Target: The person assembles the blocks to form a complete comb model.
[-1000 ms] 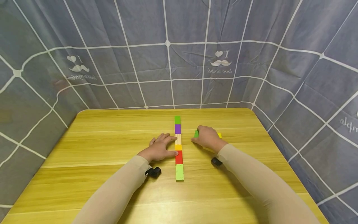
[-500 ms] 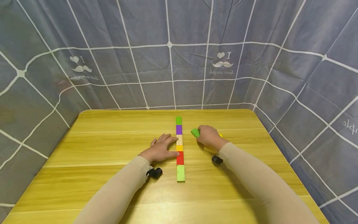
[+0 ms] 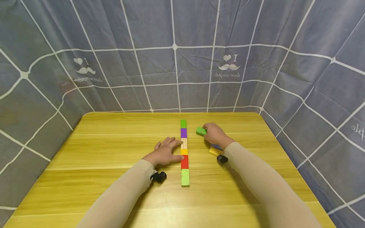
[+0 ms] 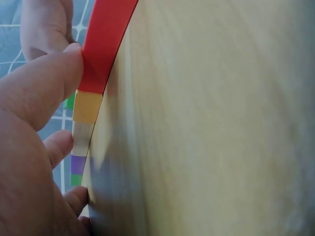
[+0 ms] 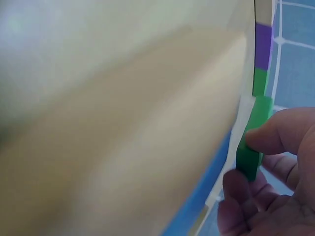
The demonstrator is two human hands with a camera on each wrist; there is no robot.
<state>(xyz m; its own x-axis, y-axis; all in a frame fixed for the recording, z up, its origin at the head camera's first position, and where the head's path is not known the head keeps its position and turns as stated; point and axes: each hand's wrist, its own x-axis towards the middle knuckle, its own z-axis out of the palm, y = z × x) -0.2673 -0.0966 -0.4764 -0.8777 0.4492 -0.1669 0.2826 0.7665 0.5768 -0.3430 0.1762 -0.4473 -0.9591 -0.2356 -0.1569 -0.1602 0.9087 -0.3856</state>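
Observation:
A straight row of wooden blocks runs away from me in the head view: light green (image 3: pixel 185 178), red (image 3: pixel 185 163), orange (image 3: pixel 184 152), plain wood (image 3: pixel 184 144), purple (image 3: pixel 183 133) and green at the far end (image 3: pixel 183 123). My left hand (image 3: pixel 163 152) lies along the row's left side, fingers spread. Its thumb touches the red block and its index finger the plain one. To the right of the row, my right hand (image 3: pixel 215 133) pinches another green block (image 5: pixel 254 135) between thumb and fingers.
Under the right wrist lie a yellow block (image 3: pixel 215 151) and a blue block (image 3: pixel 217 147), both partly covered. The wooden table (image 3: pixel 114 126) ends at a grey curtain (image 3: pixel 194 95) with white lines, which also stands along both sides.
My right hand has moved slightly away from me with the green block, and the blue block now shows beneath the wrist. The left hand keeps its place on the row.

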